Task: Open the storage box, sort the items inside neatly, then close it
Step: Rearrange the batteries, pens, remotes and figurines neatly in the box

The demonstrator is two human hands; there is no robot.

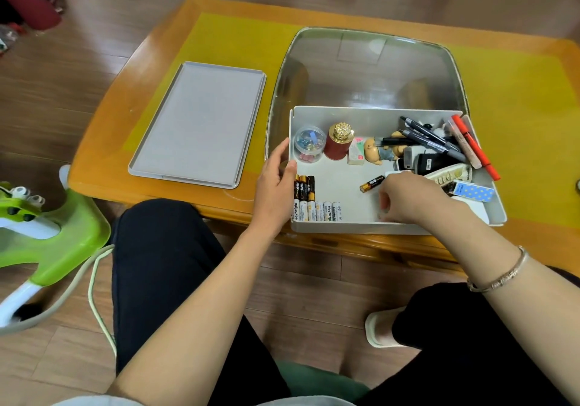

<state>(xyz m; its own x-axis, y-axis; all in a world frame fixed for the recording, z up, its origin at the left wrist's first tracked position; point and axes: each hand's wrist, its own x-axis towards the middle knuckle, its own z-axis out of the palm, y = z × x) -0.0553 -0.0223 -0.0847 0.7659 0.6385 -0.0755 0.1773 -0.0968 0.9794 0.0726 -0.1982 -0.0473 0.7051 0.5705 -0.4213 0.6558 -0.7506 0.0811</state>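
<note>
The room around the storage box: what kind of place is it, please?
Most likely a living room at home. The storage box sits on a low wooden coffee table with a glass panel, over a wood-plank floor; the person sits at it in a slipper.

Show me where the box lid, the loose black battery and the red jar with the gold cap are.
box lid (pixel 197 125), head view, middle of its flat grey surface
loose black battery (pixel 372 183), head view, middle of its body
red jar (pixel 337 150), head view, its red side below the gold cap
</note>
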